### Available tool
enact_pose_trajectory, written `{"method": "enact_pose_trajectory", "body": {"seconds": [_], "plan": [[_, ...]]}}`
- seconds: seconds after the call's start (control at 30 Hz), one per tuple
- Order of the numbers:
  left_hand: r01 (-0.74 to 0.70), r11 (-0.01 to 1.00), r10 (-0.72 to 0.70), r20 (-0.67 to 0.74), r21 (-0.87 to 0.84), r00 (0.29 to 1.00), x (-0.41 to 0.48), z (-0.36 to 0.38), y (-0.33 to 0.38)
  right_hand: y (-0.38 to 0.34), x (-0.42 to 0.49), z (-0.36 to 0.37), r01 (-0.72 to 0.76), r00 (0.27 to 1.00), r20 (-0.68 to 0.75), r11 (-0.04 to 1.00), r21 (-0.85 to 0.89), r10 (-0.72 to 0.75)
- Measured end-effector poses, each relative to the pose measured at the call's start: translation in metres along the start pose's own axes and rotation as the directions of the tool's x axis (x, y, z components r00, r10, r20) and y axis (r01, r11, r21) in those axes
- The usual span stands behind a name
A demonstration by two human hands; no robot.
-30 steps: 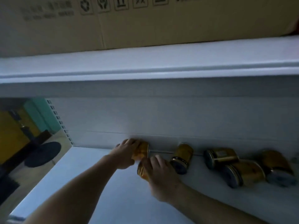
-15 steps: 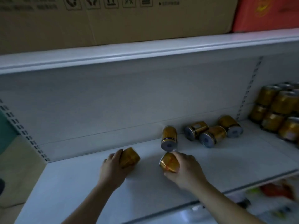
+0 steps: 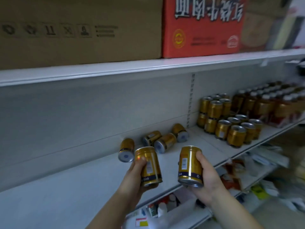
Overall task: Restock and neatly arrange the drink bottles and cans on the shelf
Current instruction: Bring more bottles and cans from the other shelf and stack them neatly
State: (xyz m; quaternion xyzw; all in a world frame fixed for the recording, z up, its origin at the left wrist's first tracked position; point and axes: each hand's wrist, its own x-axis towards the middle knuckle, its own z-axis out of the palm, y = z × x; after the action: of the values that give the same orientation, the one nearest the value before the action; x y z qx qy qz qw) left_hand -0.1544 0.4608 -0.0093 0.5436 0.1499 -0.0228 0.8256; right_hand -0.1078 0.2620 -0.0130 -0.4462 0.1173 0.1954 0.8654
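At the upper left a brown cardboard box point(image 3: 79, 30) stands on the top board, and a red box point(image 3: 203, 25) stands just beside it on the right. Below them is the white shelf point(image 3: 66, 187).

The left hand point(image 3: 134, 178) holds the left can point(image 3: 148, 166) in the air above the front part of the shelf. Its fingers are curled round the lower half, the thumb lies on the side, and the gold can is nearly upright.

Behind it, near the back wall, a single can point(image 3: 126, 152) lies on its side. To its right, three lying cans point(image 3: 165, 142) are close together.

The right hand point(image 3: 208, 177) grips the right can point(image 3: 189, 166) with fingers and thumb wrapped round it. This can is also nearly upright, over the front edge of the shelf and apart from the left can.

Further right, the standing cans point(image 3: 236, 134) are in rows, and the back ones are stacked two high. After them come brown bottles point(image 3: 264, 106) with white caps. They are blurred, so they are perhaps wrapped in packs. I cannot tell for sure.
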Motion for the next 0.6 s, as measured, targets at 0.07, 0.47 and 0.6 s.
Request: {"method": "enact_pose_trajectory", "body": {"seconds": [0.07,0.47,0.6], "plan": [[-0.033,0.999,0.032,0.042,0.01,0.999,0.006,0.049,-0.009,-0.034,-0.012,-0.033,0.077,0.996,-0.038,0.997,-0.033,-0.078],[-0.145,0.972,0.114,0.17,0.182,0.979,0.066,0.319,-0.075,-0.222,-0.056,-0.231,0.393,0.877,-0.168,0.874,-0.286,-0.45],[-0.204,0.951,0.15,0.23,0.233,0.962,0.09,0.363,-0.078,-0.257,-0.035,-0.261,0.407,0.869,-0.139,0.845,-0.346,-0.475]]}}
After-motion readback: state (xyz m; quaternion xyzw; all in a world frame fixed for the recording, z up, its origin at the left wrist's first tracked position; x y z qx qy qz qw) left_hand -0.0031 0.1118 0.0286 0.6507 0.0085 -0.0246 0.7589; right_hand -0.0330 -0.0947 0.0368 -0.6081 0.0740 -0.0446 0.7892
